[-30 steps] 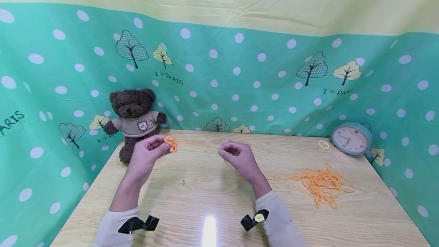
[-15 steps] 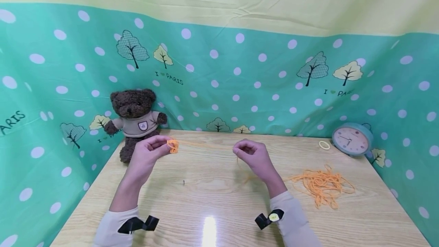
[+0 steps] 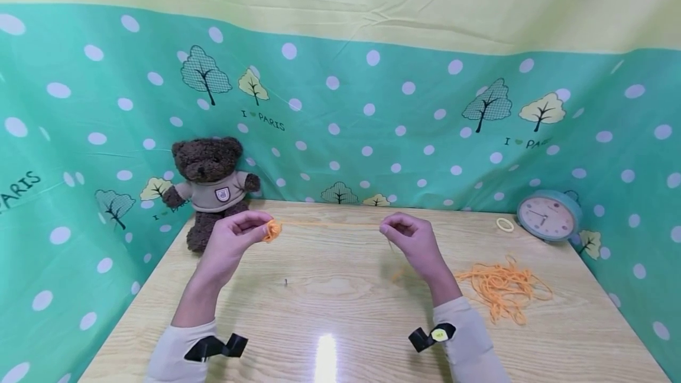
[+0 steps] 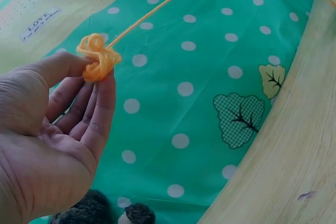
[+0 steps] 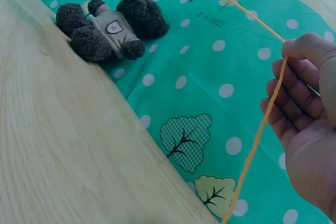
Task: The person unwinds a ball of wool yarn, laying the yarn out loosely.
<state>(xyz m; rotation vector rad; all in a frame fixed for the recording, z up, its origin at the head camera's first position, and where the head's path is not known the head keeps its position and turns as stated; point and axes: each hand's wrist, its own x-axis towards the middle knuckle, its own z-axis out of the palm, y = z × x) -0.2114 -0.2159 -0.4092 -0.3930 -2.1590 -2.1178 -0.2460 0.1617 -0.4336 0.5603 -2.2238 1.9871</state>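
Observation:
Between thumb and fingertips, my left hand (image 3: pixel 234 241) pinches a small wound bundle of orange yarn (image 4: pixel 100 59), with loops sticking out at its top. A taut strand of yarn (image 5: pixel 236 4) runs from the bundle across to my right hand (image 3: pixel 417 244), which pinches it between thumb and index finger. Below the right hand the strand hangs down, as the right wrist view shows. Both hands are held above the table, well apart. On the table to the right lies a loose tangle of orange yarn (image 3: pixel 502 288).
A dark brown teddy bear (image 3: pixel 210 188) in a grey shirt sits at the table's back left. A round blue alarm clock (image 3: pixel 548 216) and a pale ring (image 3: pixel 505 225) are at the back right. A tiny dark speck (image 3: pixel 285 282) is on the wooden table (image 3: pixel 330 312).
My right hand has moved to the right, away from the left, drawing the strand longer between them. The left hand stays nearly in place while the bundle has turned in its fingertips.

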